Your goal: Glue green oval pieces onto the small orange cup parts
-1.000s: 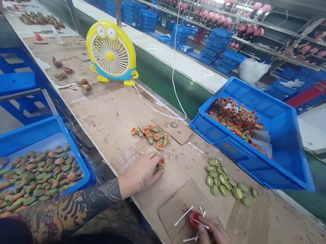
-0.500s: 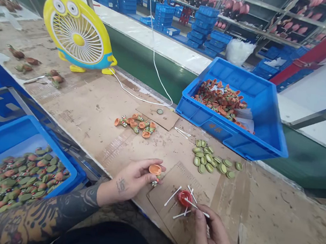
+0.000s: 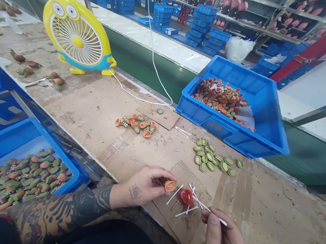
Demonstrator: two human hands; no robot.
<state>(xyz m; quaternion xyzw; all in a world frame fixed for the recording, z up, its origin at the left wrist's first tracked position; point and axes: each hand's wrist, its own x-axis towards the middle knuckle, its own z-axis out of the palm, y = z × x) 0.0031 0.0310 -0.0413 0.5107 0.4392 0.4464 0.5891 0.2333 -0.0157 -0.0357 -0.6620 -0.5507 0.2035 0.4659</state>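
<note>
My left hand (image 3: 145,185) pinches a small orange-and-green figurine piece (image 3: 170,185), its hollow orange side showing. In my right hand (image 3: 222,240) is a cotton swab (image 3: 210,210), held between thumb and fingers, its far tip just right of a small red pot (image 3: 186,196). Several loose swabs (image 3: 174,194) lie around the pot on the cardboard. Beyond my hands sit a cluster of orange-and-green pieces (image 3: 135,126) and, farther right, a group of green oval pieces (image 3: 210,155).
A blue crate (image 3: 233,133) with orange pieces stands at the back right. Another blue bin (image 3: 72,182) full of pieces is at lower left. A yellow fan (image 3: 77,42) stands at back left, its white cable (image 3: 154,66) crossing the table.
My left hand has moved right with the piece, closer to the red pot, and the piece has turned. My right hand has drawn the swab slightly right, away from the pot.
</note>
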